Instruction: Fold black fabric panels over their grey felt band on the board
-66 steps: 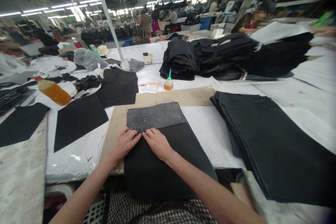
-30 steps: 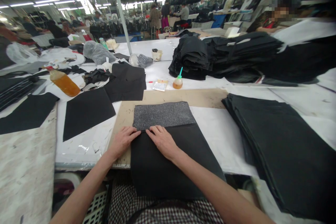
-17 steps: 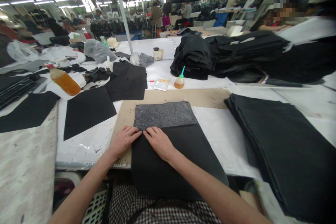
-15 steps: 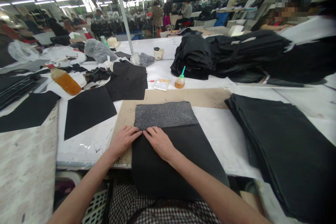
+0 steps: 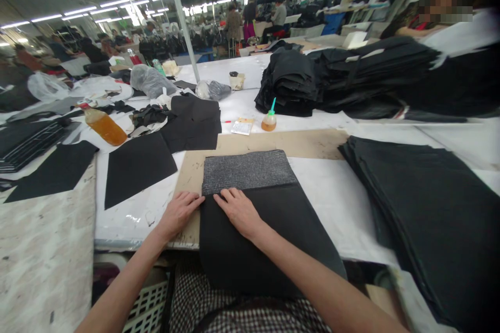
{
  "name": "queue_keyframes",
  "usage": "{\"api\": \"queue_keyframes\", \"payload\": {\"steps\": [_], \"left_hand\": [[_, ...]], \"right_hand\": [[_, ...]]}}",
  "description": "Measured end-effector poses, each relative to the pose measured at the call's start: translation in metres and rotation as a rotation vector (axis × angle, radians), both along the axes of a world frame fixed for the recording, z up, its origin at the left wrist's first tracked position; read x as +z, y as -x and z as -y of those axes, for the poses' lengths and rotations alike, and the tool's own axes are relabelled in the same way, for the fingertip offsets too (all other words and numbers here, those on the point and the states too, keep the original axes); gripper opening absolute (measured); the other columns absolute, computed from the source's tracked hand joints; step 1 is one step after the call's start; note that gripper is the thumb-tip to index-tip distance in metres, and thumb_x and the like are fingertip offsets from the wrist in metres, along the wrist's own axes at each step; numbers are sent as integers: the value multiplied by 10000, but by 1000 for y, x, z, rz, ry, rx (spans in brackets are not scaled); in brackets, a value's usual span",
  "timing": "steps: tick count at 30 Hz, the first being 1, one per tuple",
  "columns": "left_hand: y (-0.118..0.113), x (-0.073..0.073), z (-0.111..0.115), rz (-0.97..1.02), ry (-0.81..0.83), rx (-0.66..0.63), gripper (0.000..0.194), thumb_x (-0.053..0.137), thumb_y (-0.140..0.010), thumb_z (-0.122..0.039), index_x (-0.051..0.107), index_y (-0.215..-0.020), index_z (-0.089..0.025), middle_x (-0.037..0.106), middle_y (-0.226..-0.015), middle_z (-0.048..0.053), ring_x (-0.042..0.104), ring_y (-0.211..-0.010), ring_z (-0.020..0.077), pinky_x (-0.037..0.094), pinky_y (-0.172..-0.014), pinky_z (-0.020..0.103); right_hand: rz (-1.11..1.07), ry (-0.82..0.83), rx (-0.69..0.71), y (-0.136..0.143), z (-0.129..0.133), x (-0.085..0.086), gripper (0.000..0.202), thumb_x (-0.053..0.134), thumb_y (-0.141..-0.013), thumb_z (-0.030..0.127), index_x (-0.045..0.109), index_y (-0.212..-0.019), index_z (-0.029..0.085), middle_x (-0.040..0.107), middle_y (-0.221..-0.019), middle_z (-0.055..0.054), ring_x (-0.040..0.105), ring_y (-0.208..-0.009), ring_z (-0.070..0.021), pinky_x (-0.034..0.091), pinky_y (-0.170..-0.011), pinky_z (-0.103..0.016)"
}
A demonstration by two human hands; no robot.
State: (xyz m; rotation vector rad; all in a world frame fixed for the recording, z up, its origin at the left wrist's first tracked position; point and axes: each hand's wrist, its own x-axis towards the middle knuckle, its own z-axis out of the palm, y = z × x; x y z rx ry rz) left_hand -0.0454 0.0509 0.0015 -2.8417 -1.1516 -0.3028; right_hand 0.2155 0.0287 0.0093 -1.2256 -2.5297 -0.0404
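Note:
A black sheet of material [image 5: 269, 239] lies before me, its near end hanging over the table edge onto my lap. Along its far end runs a grey ribbed band [image 5: 248, 169], which meets the black part in a straight line. My right hand [image 5: 239, 213] rests on the sheet near the left end of that line, fingers stretched out and fingertips down on it. Just at the sheet's left edge is my left hand [image 5: 182, 214], fingers extended and fingertips at the edge by the same line. Whether the left fingertips grip the edge is hidden.
Stacked black sheets [image 5: 429, 208] lie on the right, with a big black pile [image 5: 351, 78] behind. A squeeze bottle [image 5: 269, 122] and small packet [image 5: 242, 126] stand ahead. An amber bottle [image 5: 104, 126] lies left among cut black pieces [image 5: 140, 166]. People work farther back.
My left hand has slid slightly left, away from my right hand, to the sheet's edge. The right hand stays nearly in place on the sheet. The view has shifted a little.

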Motion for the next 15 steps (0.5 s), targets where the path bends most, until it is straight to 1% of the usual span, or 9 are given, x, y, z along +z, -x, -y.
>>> {"api": "queue_keyframes", "payload": {"steps": [4, 6, 8, 10, 13, 15], "left_hand": [[11, 5, 9, -36, -15, 36, 359, 472, -964, -156, 591, -1291, -246, 638, -1139, 94, 565, -1014, 245, 439, -907, 412], [9, 8, 13, -11, -22, 87, 329, 454, -966, -149, 621, -1231, -250, 627, -1143, 89, 564, -1019, 238, 445, -899, 403], [-3, 10, 15, 76, -33, 162, 307, 417, -980, -152, 635, -1174, -247, 608, -1171, 80, 559, -1050, 224, 452, -910, 384], [-21, 9, 15, 161, -29, 219, 288, 394, -1004, -192, 620, -1177, -239, 599, -1196, 72, 552, -1088, 211, 455, -935, 366], [-49, 2, 12, 178, -9, 213, 258, 445, -1011, -313, 614, -1184, -223, 627, -1144, 73, 567, -1065, 222, 455, -933, 372], [-59, -4, 10, 142, -19, 215, 258, 495, -989, -376, 634, -1144, -224, 647, -1091, 74, 577, -1018, 242, 449, -911, 395]], "right_hand": [[-8, -16, 5, -2, 1, -1, 376, 504, -968, 140, 519, -1341, 186, 570, -1134, -91, 484, -1033, -239, 457, -873, -382], [-13, -23, 9, -3, 1, -1, 372, 510, -962, 135, 521, -1330, 182, 567, -1125, -91, 483, -1028, -239, 454, -867, -381], [-16, -34, 10, -3, 1, -2, 360, 509, -961, 134, 524, -1318, 181, 565, -1112, -91, 484, -1025, -238, 453, -864, -382], [-23, -45, 5, -2, 2, -3, 333, 494, -972, 144, 529, -1301, 184, 565, -1098, -90, 488, -1020, -233, 455, -864, -381], [-34, -58, -2, -8, 4, -4, 287, 464, -996, 176, 535, -1274, 188, 567, -1094, -82, 494, -1031, -219, 461, -873, -366], [-27, -60, -18, -22, 5, -5, 276, 456, -1000, 181, 539, -1263, 190, 568, -1105, -77, 494, -1048, -211, 463, -888, -352]]}}
